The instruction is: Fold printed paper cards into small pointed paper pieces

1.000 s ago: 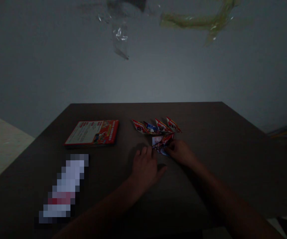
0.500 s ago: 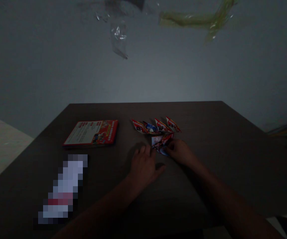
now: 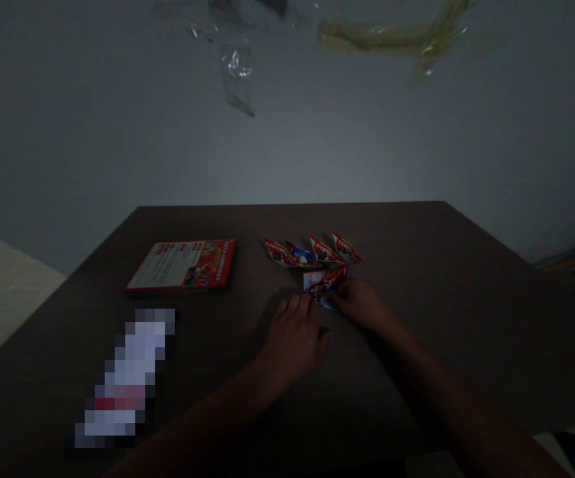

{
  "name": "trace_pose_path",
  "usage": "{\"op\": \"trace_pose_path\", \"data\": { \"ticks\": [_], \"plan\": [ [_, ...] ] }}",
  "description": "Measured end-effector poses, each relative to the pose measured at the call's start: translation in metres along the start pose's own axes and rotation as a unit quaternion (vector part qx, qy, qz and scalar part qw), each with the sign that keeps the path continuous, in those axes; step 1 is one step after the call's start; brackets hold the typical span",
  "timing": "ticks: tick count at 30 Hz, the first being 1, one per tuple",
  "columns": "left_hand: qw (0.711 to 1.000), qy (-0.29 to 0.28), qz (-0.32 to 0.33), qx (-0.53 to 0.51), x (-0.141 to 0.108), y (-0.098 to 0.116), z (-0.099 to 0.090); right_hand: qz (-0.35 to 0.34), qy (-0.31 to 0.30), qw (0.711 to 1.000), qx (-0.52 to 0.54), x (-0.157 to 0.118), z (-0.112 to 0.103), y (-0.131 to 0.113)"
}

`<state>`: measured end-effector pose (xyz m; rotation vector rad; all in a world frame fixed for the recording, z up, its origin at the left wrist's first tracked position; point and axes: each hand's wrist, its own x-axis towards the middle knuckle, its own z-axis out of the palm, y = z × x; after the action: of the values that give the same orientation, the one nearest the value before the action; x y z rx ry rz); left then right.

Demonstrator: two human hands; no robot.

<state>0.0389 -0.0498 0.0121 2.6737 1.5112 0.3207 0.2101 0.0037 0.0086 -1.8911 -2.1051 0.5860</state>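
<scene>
A folded piece of glossy printed paper (image 3: pixel 317 282), mostly red and blue, lies creased near the middle of the table. My right hand (image 3: pixel 364 304) pinches its near right edge between thumb and fingers. Palm down beside it is my left hand (image 3: pixel 295 332), its fingers a little bent and apart. Those fingertips reach the paper's near left edge; whether they press on it I cannot tell. Just behind stand several pointed, folded printed pieces (image 3: pixel 325 249) in a row, red with one blue. Dim light hides their finer details.
On the left of the dark table (image 3: pixel 467 279) lies a red and white printed booklet or stack of cards (image 3: pixel 182 267). Nearer to me is a blurred-out, phone-like object (image 3: pixel 128 378). A grey wall (image 3: pixel 342 146) with tape scraps stands behind the table.
My left hand has shifted slightly right, closer to the paper, and its thumb has drawn in. The right hand keeps its pinch in the same spot.
</scene>
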Motion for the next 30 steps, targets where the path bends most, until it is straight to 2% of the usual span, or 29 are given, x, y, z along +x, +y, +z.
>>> {"op": "trace_pose_path", "data": {
  "ticks": [21, 30],
  "plan": [
    [1.0, -0.012, 0.01, 0.009, -0.0007, -0.0019, -0.003, 0.005, 0.012, 1.0, -0.002, -0.0013, -0.0006, -0.0009],
    [0.999, -0.018, 0.044, 0.018, -0.0041, 0.0033, -0.0005, 0.003, 0.008, 1.0, 0.01, -0.0002, 0.001, 0.002]
  ]
}}
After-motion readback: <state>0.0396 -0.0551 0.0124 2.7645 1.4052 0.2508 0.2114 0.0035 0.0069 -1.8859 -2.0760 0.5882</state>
